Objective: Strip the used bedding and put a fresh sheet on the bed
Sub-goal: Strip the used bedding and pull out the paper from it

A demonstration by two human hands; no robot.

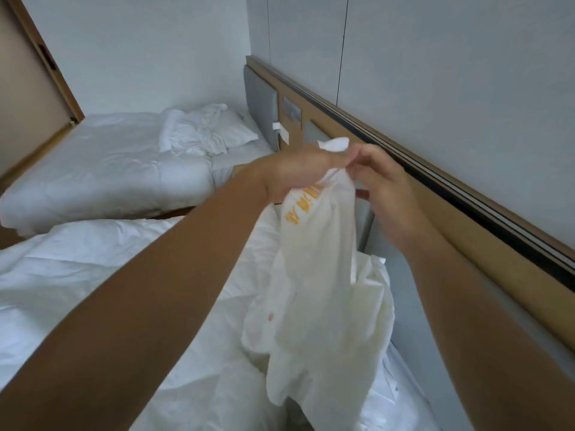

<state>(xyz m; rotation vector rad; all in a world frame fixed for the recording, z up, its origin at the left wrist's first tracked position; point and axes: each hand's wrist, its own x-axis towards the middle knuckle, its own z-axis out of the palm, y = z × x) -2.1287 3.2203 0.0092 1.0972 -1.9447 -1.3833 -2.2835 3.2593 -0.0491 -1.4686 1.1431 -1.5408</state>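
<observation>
At far left a brown door [28, 88] stands in its wooden frame. Beside it the far bed [102, 169] lies under a creased white cover, with a rumpled pillow [211, 129] at its head end. Closer to the camera, the near bed [77, 275] is covered in loose, wrinkled white bedding that fills the lower left. The left hand [298, 172] reaches out over this bed, fingers curled tight round the gathered top of a white cloth [323, 275]. The cloth bears yellow lettering just below the grip and hangs down in folds to the near bed's bedding; a small tuft of it pokes up above the knuckles. Whether it is a sheet or a pillowcase I cannot tell. The right hand [382, 188] meets the left at the same bunched top and pinches the cloth with its fingertips. Along the right runs a wooden headboard [466, 219] with grey pads, fixed to a pale wall [451, 73].
</observation>
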